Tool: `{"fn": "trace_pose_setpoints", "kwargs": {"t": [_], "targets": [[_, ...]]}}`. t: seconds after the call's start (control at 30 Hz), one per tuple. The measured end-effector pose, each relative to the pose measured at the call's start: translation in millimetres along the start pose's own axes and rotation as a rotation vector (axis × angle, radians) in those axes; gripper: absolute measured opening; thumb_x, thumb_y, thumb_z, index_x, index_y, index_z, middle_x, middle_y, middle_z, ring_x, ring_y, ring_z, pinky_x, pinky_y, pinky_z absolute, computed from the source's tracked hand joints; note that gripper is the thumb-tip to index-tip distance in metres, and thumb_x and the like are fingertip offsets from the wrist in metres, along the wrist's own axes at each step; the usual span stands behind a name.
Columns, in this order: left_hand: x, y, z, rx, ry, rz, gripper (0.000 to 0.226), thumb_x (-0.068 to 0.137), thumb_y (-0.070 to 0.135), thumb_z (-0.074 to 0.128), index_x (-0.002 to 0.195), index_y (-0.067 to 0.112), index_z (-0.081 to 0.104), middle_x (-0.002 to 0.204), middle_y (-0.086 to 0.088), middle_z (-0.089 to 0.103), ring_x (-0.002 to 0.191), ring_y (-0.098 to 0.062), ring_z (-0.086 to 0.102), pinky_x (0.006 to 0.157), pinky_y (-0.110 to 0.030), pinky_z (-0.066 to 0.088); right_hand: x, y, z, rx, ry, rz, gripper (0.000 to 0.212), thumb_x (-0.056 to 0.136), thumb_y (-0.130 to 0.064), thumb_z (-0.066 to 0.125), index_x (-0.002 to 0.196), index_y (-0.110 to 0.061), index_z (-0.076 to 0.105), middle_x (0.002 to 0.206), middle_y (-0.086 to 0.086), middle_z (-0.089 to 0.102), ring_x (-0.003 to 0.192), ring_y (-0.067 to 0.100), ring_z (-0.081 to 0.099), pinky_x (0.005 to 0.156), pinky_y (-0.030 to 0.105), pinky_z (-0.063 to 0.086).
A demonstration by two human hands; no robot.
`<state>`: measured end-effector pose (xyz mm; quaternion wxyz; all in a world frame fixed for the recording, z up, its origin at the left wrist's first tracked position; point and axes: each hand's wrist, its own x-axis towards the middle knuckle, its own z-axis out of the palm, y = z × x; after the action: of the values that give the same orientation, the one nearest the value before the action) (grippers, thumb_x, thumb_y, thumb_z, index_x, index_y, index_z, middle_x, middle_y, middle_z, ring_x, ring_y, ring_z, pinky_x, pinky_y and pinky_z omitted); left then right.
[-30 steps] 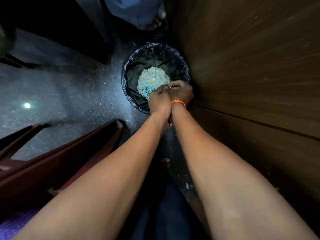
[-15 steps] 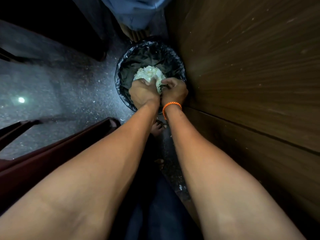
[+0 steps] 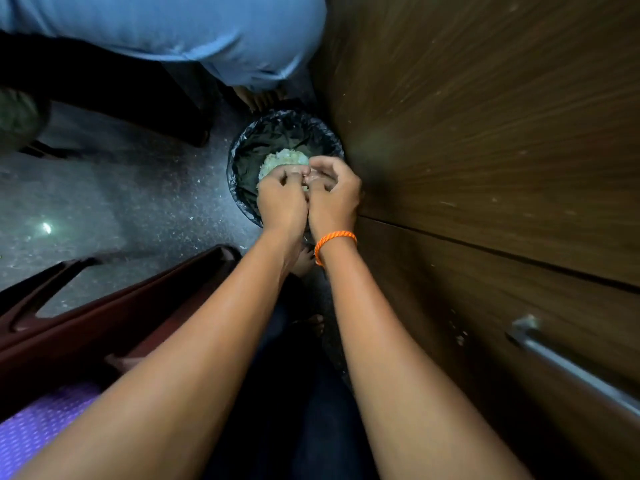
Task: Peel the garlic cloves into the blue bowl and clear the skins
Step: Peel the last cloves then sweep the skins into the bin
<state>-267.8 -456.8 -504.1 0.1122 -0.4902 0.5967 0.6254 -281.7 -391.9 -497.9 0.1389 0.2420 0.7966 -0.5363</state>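
White garlic skins (image 3: 282,160) lie in a heap inside the bin (image 3: 249,168), which has a black bag in it. Both hands hang over the heap, side by side and touching. The left hand (image 3: 282,202) has its fingers curled down; whether it grips any skins, I cannot tell. The right hand (image 3: 334,199) is curled too, and I cannot tell what it holds. Right beside the right hand is a brown wood wall (image 3: 485,150), very close. Left of the left hand is open grey floor (image 3: 121,202). Past the bin stands someone in blue cloth (image 3: 207,36). A dark red chair (image 3: 104,323) is near the left arm.
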Motion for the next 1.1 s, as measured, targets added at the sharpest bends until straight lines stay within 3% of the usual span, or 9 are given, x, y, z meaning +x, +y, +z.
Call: {"fn": "trace_pose_setpoints", "kwargs": {"t": [0.13, 0.2, 0.27, 0.37, 0.5, 0.63, 0.73, 0.9, 1.1], "targets": [[-76, 42, -8, 0.036, -0.01, 0.13, 0.031, 0.107, 0.011, 0.051, 0.083, 0.012, 0.071, 0.079, -0.004, 0.075, 0.07, -0.013, 0.069, 0.068, -0.034, 0.058, -58, -55, -45, 0.13, 0.074, -0.027, 0.03, 0.092, 0.01, 0.058, 0.09, -0.015, 0.074, 0.086, -0.001, 0.077, 0.082, 0.012, 0.074, 0.079, 0.038, 0.064], [-122, 67, -14, 0.047, -0.054, 0.204, 0.031, 0.109, 0.014, 0.052, 0.085, 0.006, 0.071, 0.079, -0.006, 0.074, 0.072, -0.012, 0.066, 0.067, -0.036, 0.054, -86, -85, -71, 0.138, 0.097, -0.076, 0.026, 0.092, 0.007, 0.059, 0.09, -0.013, 0.076, 0.087, -0.003, 0.078, 0.083, 0.012, 0.075, 0.082, 0.044, 0.064], [-168, 94, -20, 0.04, -0.108, 0.259, 0.038, 0.109, 0.011, 0.052, 0.074, 0.013, 0.066, 0.067, 0.005, 0.069, 0.066, -0.006, 0.06, 0.062, -0.032, 0.048, -116, -118, -99, 0.113, 0.091, -0.157, 0.024, 0.093, 0.004, 0.06, 0.098, -0.011, 0.079, 0.096, -0.003, 0.08, 0.093, 0.013, 0.075, 0.088, 0.047, 0.062], [-235, 134, -33, 0.043, -0.168, 0.345, 0.05, 0.107, 0.008, 0.051, 0.061, 0.027, 0.055, 0.056, 0.016, 0.055, 0.059, -0.001, 0.049, 0.059, -0.027, 0.04, -161, -170, -145, 0.052, 0.056, -0.337, 0.03, 0.096, 0.006, 0.058, 0.115, -0.005, 0.079, 0.116, 0.004, 0.079, 0.111, 0.017, 0.073, 0.102, 0.041, 0.056], [-321, 175, -45, 0.058, -0.244, 0.527, 0.044, 0.107, 0.006, 0.049, 0.066, 0.02, 0.045, 0.062, 0.009, 0.044, 0.064, -0.007, 0.04, 0.057, -0.031, 0.034, -220, -224, -203, 0.09, 0.092, -0.443, 0.033, 0.1, 0.01, 0.056, 0.125, 0.001, 0.075, 0.125, 0.01, 0.077, 0.119, 0.017, 0.071, 0.108, 0.033, 0.053], [-398, 206, -37, 0.102, -0.372, 0.696, 0.047, 0.108, 0.002, 0.048, 0.065, 0.018, 0.039, 0.058, 0.013, 0.041, 0.058, 0.0, 0.035, 0.054, -0.023, 0.031, -265, -252, -260, 0.212, 0.243, -0.464, 0.029, 0.104, 0.007, 0.056, 0.125, -0.001, 0.075, 0.125, 0.007, 0.077, 0.119, 0.014, 0.071, 0.104, 0.039, 0.055], [-436, 213, -15, 0.153, -0.5, 0.745, 0.046, 0.11, 0.005, 0.051, 0.065, 0.011, 0.042, 0.058, 0.011, 0.041, 0.058, -0.004, 0.036, 0.054, -0.029, 0.031, -284, -262, -301, 0.294, 0.4, -0.444, 0.027, 0.106, 0.005, 0.056, 0.123, -0.002, 0.076, 0.124, 0.004, 0.078, 0.118, 0.013, 0.072, 0.102, 0.042, 0.057], [-482, 209, 30, 0.239, -0.729, 0.735, 0.041, 0.109, 0.013, 0.055, 0.071, -0.003, 0.05, 0.064, -0.017, 0.049, 0.062, -0.019, 0.042, 0.055, -0.044, 0.035, -304, -256, -357, 0.419, 0.622, -0.335, 0.027, 0.107, 0.001, 0.057, 0.125, -0.004, 0.076, 0.121, 0.001, 0.079, 0.116, 0.011, 0.073, 0.101, 0.041, 0.059], [-564, 160, 84, 0.554, -0.989, 0.784, 0.039, 0.109, 0.015, 0.052, 0.072, 0.005, 0.055, 0.063, -0.009, 0.056, 0.056, -0.012, 0.045, 0.052, -0.039, 0.036, -346, -204, -445, 0.288, 0.875, -0.108, 0.026, 0.108, -0.012, 0.061, 0.128, -0.016, 0.078, 0.121, -0.004, 0.079, 0.112, 0.002, 0.073, 0.099, 0.033, 0.06]]}}
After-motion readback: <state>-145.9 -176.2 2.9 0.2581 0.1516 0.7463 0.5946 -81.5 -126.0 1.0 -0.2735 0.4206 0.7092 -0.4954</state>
